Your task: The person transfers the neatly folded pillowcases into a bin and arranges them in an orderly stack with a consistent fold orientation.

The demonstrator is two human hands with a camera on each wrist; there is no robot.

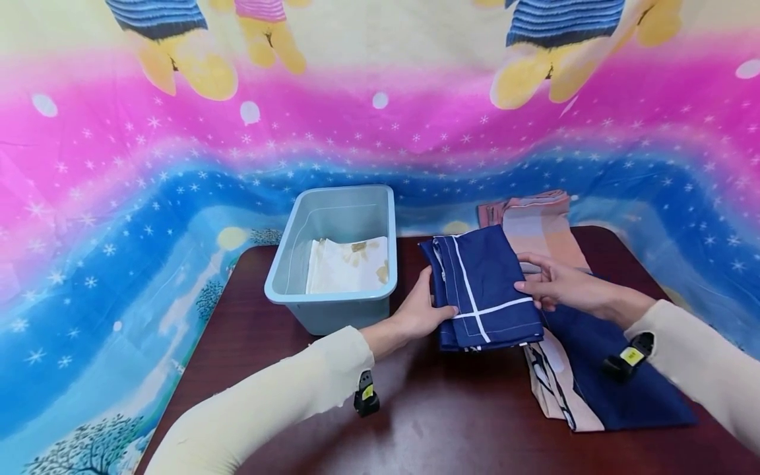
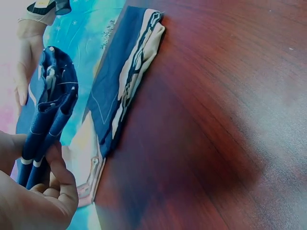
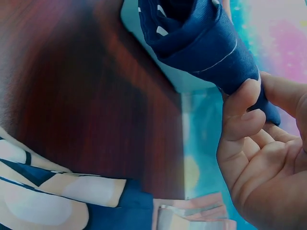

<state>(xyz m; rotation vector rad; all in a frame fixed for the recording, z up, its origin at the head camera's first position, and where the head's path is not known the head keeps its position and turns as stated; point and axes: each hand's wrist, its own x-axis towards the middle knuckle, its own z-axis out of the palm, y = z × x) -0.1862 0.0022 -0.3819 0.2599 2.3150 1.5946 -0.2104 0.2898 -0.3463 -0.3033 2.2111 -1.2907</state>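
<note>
A folded navy cloth with white lines [image 1: 493,280] is held up above the table between my two hands. At its left edge my left hand [image 1: 418,311] grips it, thumb on the upper face. My right hand [image 1: 564,289] pinches the right edge between thumb and fingers. In the left wrist view the folded layers [image 2: 48,120] show edge-on between thumb and fingers. The right wrist view shows the cloth's rolled-looking fold [image 3: 206,52] with the right fingers [image 3: 242,124] bent under it.
Left of the cloth stands a grey-blue plastic bin [image 1: 332,307] holding a folded white cloth with tan patches [image 1: 347,264]. On the right lie a navy and beige fabric [image 1: 623,382] and a pink checked cloth [image 1: 540,231]. The dark red wooden table [image 1: 451,422] meets a patterned curtain [image 1: 380,145] behind.
</note>
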